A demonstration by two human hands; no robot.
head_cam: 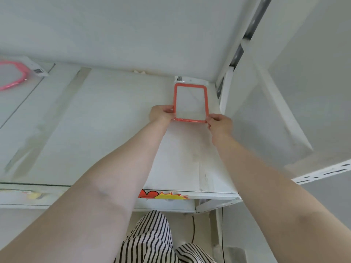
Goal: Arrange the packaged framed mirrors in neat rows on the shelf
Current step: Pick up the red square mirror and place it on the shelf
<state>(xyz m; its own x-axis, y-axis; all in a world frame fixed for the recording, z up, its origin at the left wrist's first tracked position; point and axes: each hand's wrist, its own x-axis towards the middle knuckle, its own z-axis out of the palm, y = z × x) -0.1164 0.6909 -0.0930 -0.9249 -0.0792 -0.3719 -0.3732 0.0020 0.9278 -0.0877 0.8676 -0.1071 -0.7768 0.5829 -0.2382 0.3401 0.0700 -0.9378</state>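
At the back right corner of the white shelf [106, 118], your left hand [160, 114] and right hand [220, 124] each pinch a near corner of the orange-framed mirror [190, 102], which lies flat in its clear packet, barcode end toward the back wall. A pink-framed mirror [11, 75] lies well apart at the far left.

Glossy orange plastic-framed mirror [190, 103] (in clear film) lies on a matt white shelf [106, 120].
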